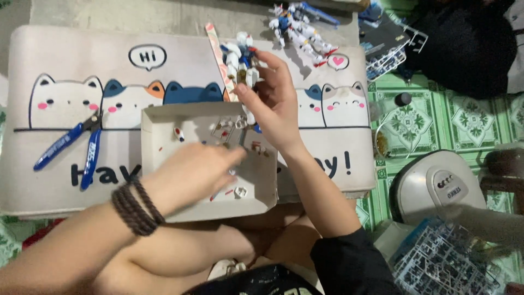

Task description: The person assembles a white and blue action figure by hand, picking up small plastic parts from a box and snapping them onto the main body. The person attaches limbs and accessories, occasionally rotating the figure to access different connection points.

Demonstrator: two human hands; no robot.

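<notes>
A small white and blue robot model (240,61) is held upright above the far edge of a shallow cardboard tray (164,117), clamped between the thumb and fingertips of the right hand (273,104). The fingers of that hand are closed on the model's body, with the legs hanging down towards the tray. The left hand (191,175), with dark braided cords (136,207) on the wrist, is stretched over the tray with its fingers held loosely together and pointed at the small white and red parts (240,191) scattered inside; whether a part is pinched cannot be told, as the hand is blurred. The tray is set on a low worktop (65,60) printed with cartoon cats, and its near rim overhangs the person's crossed legs. Blue-handled cutters (76,145) are lying well to the left of the tray, with bare surface between them. A striped file (218,52) is leaning just behind the model. A second finished robot model (300,30) is lying beyond the far right corner. To the right, past the worktop's edge, a green patterned floor (436,120) is crowded with a grey fan base (436,186) and plastic part frames (442,262).
</notes>
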